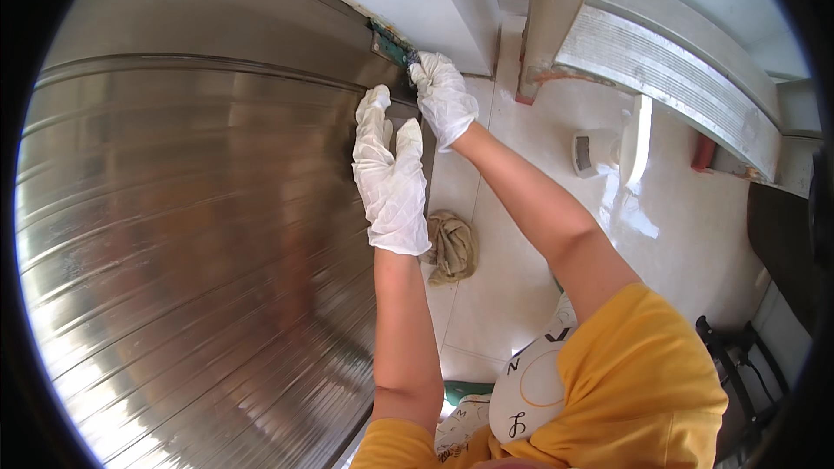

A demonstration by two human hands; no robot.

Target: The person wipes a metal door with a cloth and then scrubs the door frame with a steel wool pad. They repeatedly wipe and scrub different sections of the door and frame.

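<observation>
A large ribbed, shiny metal panel (pixel 195 228) fills the left side. My left hand (pixel 392 176), in a thin white glove, rests at its upper right edge with fingers and thumb apart. Just above and to the right, my gloved right hand (pixel 444 98) has its fingers bent around something dark and bristly, largely hidden, perhaps a scrubber. This dark thing touches the end of a greenish, corroded metal plate (pixel 389 49) at the panel's upper corner. A crumpled brown cloth (pixel 451 247) lies on the tiled floor below my hands.
A metal frame with a ribbed step (pixel 664 78) stands at the upper right. Beneath it, a white plastic object (pixel 635 143) is on the pale tiled floor (pixel 502 299). A white wall corner (pixel 449 6) projects behind my right hand. A black-framed object (pixel 743 365) stands at the lower right.
</observation>
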